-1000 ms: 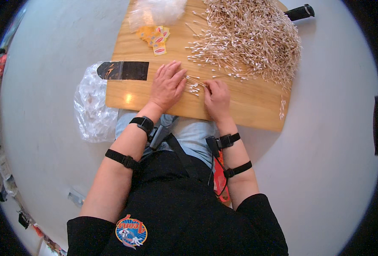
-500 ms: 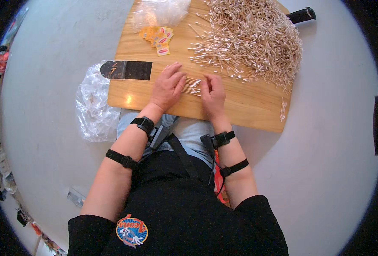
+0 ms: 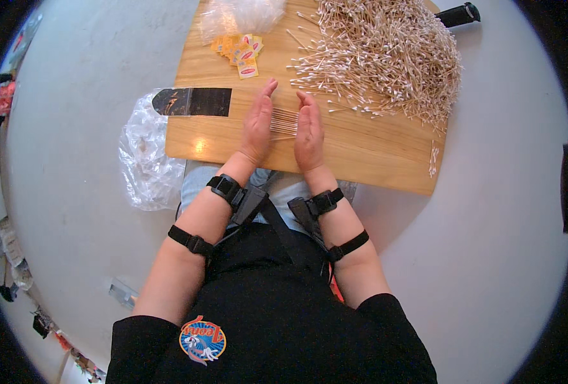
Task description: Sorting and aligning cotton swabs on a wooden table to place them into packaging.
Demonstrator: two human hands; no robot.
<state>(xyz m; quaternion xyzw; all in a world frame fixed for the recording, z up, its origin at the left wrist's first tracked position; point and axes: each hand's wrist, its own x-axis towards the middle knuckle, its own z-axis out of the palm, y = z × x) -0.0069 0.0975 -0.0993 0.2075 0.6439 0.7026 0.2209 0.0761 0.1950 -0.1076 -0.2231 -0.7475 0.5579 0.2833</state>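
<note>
A small row of cotton swabs (image 3: 284, 122) lies side by side on the wooden board (image 3: 361, 157), their sticks running left to right. My left hand (image 3: 258, 123) stands on edge at the left ends of the row, fingers stretched out and palm turned inward. Facing it, my right hand (image 3: 309, 132) stands on edge at the right ends, its fingers also straight. The swab tips are hidden behind the palms, so I cannot tell how firmly the hands touch them.
A large heap of cotton swabs (image 3: 393, 57) covers the board's far right, with a few strays (image 3: 434, 161) near its right edge. Small yellow labels (image 3: 248, 68), clear plastic bags (image 3: 242, 16) and a black flat pouch (image 3: 210, 102) lie left. A crumpled plastic bag (image 3: 146, 163) hangs beside the board.
Both hands have straightened their fingers and turned upright, palms facing each other. The right hand has shifted left, closing in on the swab row.
</note>
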